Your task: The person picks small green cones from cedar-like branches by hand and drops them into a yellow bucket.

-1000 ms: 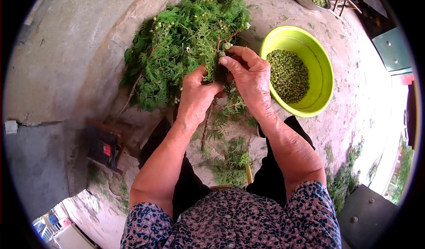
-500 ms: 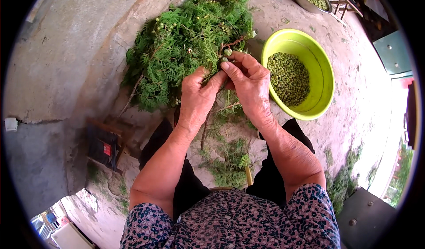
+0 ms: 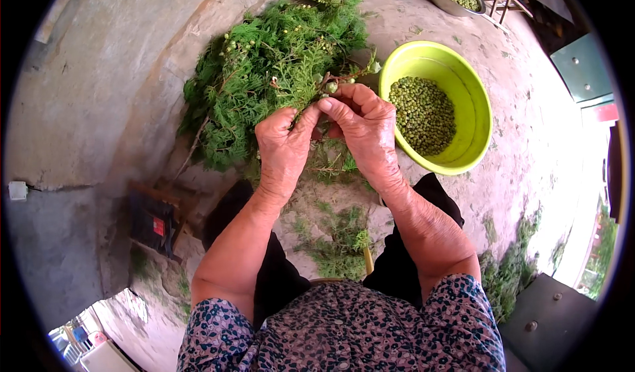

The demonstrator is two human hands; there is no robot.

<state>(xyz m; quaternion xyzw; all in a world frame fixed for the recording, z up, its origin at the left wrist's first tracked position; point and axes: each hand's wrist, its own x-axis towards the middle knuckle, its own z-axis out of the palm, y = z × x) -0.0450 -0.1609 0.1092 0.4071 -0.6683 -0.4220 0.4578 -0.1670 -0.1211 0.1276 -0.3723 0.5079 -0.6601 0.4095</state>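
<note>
Both hands meet in front of me over the near right side of a heap of green conifer branches [image 3: 264, 74]. My left hand [image 3: 286, 140] is closed round a leafy sprig, mostly hidden by the fingers. With thumb and fingers my right hand [image 3: 362, 124] pinches at the same sprig, close against the left thumb. Small round green cones [image 3: 331, 87] sit on a brown twig just above the fingertips. To the right stands a yellow-green plastic tub [image 3: 473, 134], its bottom covered by a pile of picked green cones [image 3: 423, 115].
A metal basin [image 3: 456, 4] with more green cones rests on a stand at the far right. Loose green sprigs [image 3: 340, 243] lie on the floor between my legs. At the left is a small dark seat [image 3: 152, 223]; a concrete wall [image 3: 106, 74] rises behind it.
Both hands have drawn slightly nearer to me and to the left, still together on the sprig. The whole scene has shifted a little leftward as the view turned.
</note>
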